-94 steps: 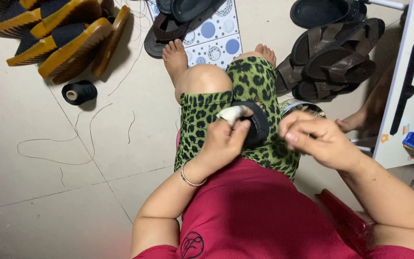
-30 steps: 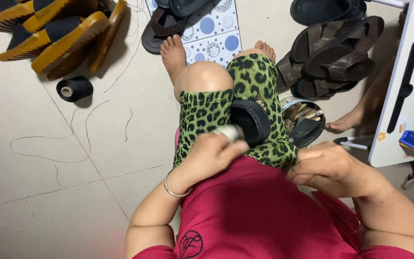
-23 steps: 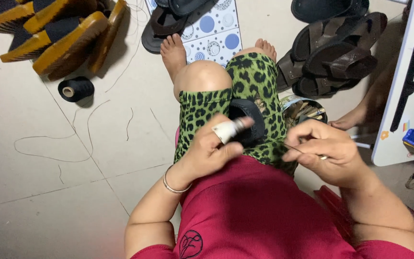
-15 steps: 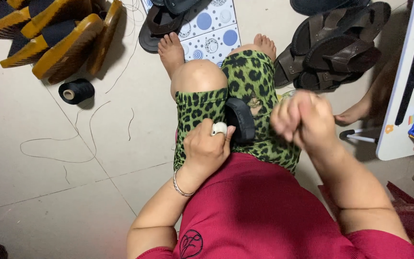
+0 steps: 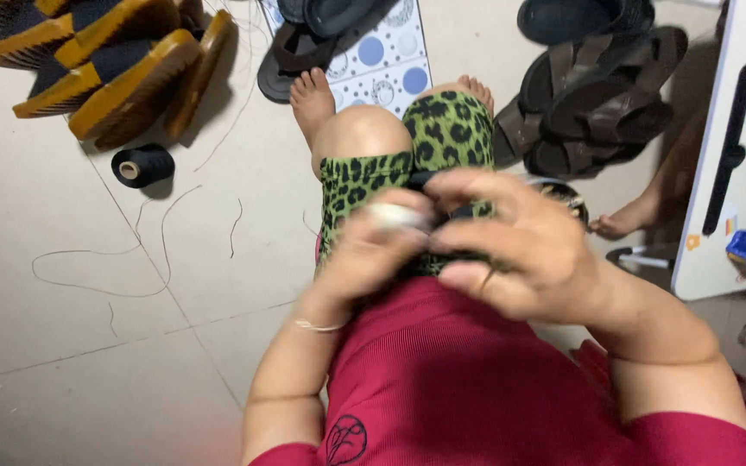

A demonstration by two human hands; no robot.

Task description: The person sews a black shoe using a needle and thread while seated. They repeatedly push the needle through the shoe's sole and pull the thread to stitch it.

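Note:
I sit on the floor with a black sandal piece point(image 5: 421, 180) resting on my knee, which is covered in green leopard-print cloth point(image 5: 446, 129). My left hand point(image 5: 371, 252) grips the piece from the left, one finger wrapped in white tape. My right hand point(image 5: 511, 250) is blurred and lies over the piece from the right. Its fingers are pinched on what looks like a thin needle, and it hides most of the piece.
A black thread spool point(image 5: 142, 165) stands on the tiles at left, with loose thread point(image 5: 131, 276) trailing. Yellow-soled sandals point(image 5: 105, 60) are stacked top left and dark sandals point(image 5: 597, 103) top right. Another person's foot point(image 5: 622, 224) and a white board point(image 5: 736, 173) are at right.
My right hand pulled away to the right, rose, then came back onto the black piece. My left hand kept hold of the piece on my knee.

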